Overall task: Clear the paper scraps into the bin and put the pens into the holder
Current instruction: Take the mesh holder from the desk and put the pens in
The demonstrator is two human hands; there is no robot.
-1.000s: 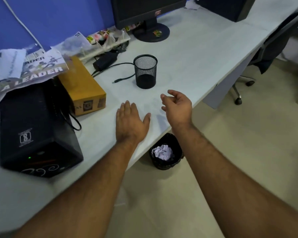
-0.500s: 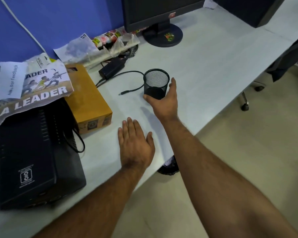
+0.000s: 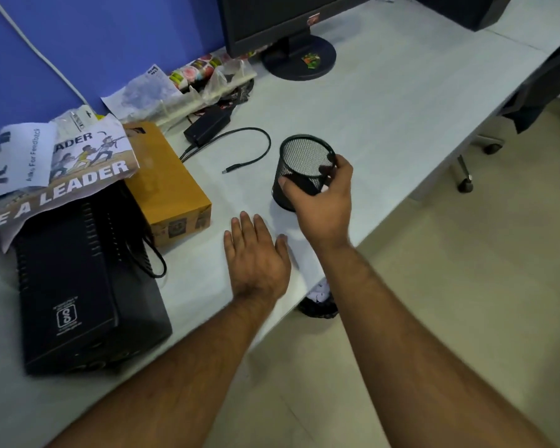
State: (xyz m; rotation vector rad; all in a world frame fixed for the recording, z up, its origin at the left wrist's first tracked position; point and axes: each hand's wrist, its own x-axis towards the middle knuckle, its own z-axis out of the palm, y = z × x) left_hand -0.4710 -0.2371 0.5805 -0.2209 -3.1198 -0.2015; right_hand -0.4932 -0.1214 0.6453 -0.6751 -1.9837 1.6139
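A black mesh pen holder stands on the grey desk, tilted slightly toward me. My right hand grips it from the near side, thumb on the left wall and fingers curled over the right rim. No pens show inside it or on the desk. My left hand rests flat on the desk near the front edge, fingers straight. Below the desk edge, between my forearms, the black bin on the floor is mostly hidden; pale paper scraps show in it.
A black power unit and a yellow box sit to the left under printed papers. A power adapter with its loose cable lies behind the holder. A monitor stand is at the back. A chair wheel stands on the right.
My right hand reached forward from the desk edge to the pen holder and closed its fingers round it, tilting it. My left hand stayed flat on the desk.
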